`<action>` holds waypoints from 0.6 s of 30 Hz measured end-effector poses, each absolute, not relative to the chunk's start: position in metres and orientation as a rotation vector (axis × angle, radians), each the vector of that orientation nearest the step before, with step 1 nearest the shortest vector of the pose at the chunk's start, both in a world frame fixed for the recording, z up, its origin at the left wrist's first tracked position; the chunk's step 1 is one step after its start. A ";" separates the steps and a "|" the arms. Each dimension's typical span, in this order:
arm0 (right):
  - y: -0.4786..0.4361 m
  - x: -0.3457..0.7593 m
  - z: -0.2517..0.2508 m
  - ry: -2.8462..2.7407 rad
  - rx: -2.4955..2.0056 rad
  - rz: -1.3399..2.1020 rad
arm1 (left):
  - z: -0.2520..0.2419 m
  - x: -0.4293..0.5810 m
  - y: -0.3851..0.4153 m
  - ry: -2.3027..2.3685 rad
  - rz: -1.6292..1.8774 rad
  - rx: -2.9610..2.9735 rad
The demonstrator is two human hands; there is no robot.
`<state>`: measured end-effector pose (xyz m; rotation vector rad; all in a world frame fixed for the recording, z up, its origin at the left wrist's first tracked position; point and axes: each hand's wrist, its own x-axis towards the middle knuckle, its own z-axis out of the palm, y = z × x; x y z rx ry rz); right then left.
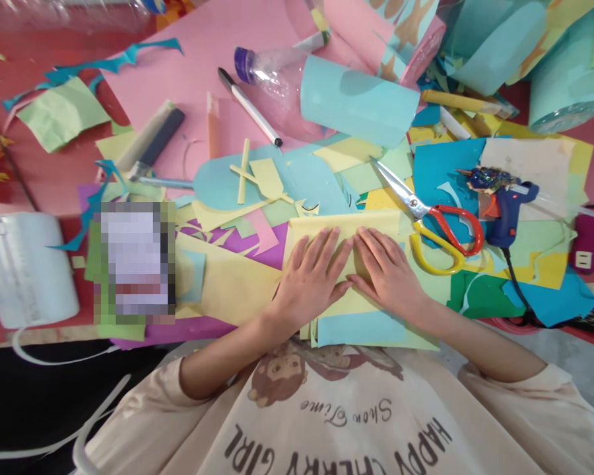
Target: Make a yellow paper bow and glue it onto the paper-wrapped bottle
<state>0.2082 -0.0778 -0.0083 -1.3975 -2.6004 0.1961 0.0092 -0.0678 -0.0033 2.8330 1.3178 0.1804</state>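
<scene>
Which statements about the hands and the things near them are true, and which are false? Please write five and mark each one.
1. The left hand and the right hand rest on pale yellow paper. True.
2. The right hand holds the scissors. False: the scissors lie apart from it.
3. The purple-capped bottle stands upright. False: the bottle lies on its side.
4. The glue gun lies right of the scissors. True.
5. Both scissor handles are blue. False: one is red, the other yellow.

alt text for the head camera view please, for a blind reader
A person's left hand and right hand lie flat on pale yellow paper, amid colorful paper scraps. Scissors and a blue glue gun are to the right; farther back lies a plastic bottle partly wrapped in light blue paper.
</scene>
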 end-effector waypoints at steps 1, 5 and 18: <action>-0.078 0.208 -0.008 -2.600 -1.399 0.194 | -0.003 0.009 -0.067 1.319 0.192 2.830; -0.075 0.206 -0.006 -2.598 -1.391 0.122 | 0.002 0.009 -0.062 1.317 0.184 2.786; -0.054 0.201 0.004 -2.729 -1.314 -0.163 | 0.017 0.016 -0.049 1.342 -0.050 2.802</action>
